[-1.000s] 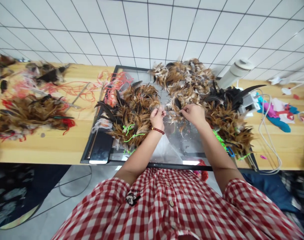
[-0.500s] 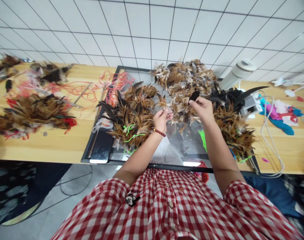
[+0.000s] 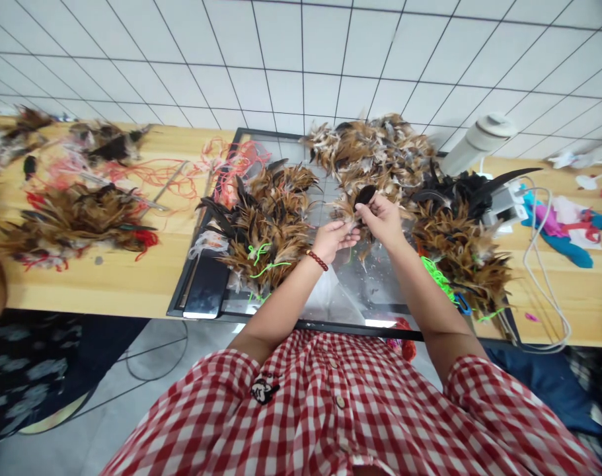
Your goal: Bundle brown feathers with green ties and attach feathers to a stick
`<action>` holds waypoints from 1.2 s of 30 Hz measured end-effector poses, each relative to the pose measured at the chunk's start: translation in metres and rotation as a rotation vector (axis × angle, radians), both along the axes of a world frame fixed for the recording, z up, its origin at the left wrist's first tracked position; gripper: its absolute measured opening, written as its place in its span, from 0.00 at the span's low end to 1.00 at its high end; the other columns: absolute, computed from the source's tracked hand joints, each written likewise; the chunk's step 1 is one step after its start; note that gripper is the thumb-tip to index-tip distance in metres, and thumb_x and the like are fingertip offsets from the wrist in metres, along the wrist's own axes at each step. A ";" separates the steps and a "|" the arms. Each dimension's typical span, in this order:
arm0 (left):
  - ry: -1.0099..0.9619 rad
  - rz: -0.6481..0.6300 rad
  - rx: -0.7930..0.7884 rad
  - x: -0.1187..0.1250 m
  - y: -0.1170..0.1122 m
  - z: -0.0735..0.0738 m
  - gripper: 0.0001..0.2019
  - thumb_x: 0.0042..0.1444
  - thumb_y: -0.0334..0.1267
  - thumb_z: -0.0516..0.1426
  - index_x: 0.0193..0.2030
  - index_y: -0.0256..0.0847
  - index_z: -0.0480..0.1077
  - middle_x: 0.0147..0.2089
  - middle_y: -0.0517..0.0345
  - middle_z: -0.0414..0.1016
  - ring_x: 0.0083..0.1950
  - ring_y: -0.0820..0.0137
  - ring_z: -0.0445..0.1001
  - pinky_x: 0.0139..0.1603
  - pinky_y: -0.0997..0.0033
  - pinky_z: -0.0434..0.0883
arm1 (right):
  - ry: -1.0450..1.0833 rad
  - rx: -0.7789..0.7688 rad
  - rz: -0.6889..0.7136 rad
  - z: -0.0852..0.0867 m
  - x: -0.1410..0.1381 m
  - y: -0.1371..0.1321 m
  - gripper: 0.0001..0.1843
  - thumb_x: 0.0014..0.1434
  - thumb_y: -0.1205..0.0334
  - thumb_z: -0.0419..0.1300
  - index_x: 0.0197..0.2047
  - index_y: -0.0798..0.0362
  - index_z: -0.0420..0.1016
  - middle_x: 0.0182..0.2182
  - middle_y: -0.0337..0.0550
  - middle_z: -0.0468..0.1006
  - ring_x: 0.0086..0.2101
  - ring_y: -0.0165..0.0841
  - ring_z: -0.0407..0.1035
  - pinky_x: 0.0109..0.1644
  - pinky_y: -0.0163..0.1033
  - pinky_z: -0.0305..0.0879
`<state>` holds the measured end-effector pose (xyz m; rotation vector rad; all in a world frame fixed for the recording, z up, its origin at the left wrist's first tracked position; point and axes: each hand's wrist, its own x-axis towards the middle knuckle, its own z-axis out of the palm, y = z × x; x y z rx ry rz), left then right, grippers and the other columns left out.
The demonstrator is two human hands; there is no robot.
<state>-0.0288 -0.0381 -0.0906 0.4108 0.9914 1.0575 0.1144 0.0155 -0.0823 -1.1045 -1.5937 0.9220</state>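
Note:
My left hand [image 3: 333, 240], with a beaded bracelet [image 3: 317, 260] at the wrist, is closed in a pinch on a small tuft of brown feathers [image 3: 346, 209] that fans out above the fingertips. Close beside it, my right hand [image 3: 381, 218] pinches a dark feather [image 3: 365, 194] between thumb and forefinger. The fingertips of both hands nearly meet. Behind them a heap of loose brown and white feathers [image 3: 375, 149] spreads on the black-framed glass panel [image 3: 375, 281]. Bundled brown feathers [image 3: 268, 221] with green ties lie left of my hands.
More feather bundles [image 3: 459, 244] and green string [image 3: 437, 277] lie by my right forearm. A white bottle [image 3: 479, 145] stands behind, near a white cable [image 3: 528, 264]. A phone [image 3: 204, 287] rests at the panel's left edge. Pink string [image 3: 236, 165] and feathers [image 3: 82, 218] cover the left side.
My right hand has moved left with the dark feather, up to the feathers in my left hand. My left hand has shifted slightly right. More green string shows beside my right forearm.

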 end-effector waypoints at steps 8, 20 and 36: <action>0.131 0.169 0.127 0.008 0.004 -0.005 0.10 0.58 0.26 0.66 0.27 0.35 0.74 0.21 0.64 0.75 0.22 0.79 0.72 0.30 0.77 0.71 | 0.240 -0.054 -0.032 0.007 0.003 -0.008 0.32 0.52 0.28 0.69 0.35 0.48 0.70 0.25 0.34 0.71 0.21 0.25 0.58 0.27 0.35 0.56; -0.127 -0.171 0.098 -0.005 0.001 -0.002 0.13 0.57 0.30 0.66 0.26 0.36 0.69 0.20 0.65 0.71 0.19 0.80 0.68 0.22 0.80 0.62 | 0.151 -0.439 0.341 0.014 0.005 -0.029 0.33 0.43 0.30 0.75 0.27 0.52 0.74 0.22 0.36 0.74 0.22 0.25 0.62 0.29 0.35 0.60; 0.089 -0.129 0.174 0.004 -0.004 -0.007 0.08 0.61 0.33 0.66 0.32 0.34 0.74 0.22 0.63 0.75 0.22 0.77 0.73 0.29 0.76 0.71 | 0.149 -0.308 0.099 0.010 0.000 -0.019 0.31 0.40 0.33 0.77 0.25 0.51 0.70 0.21 0.34 0.72 0.24 0.28 0.64 0.31 0.36 0.62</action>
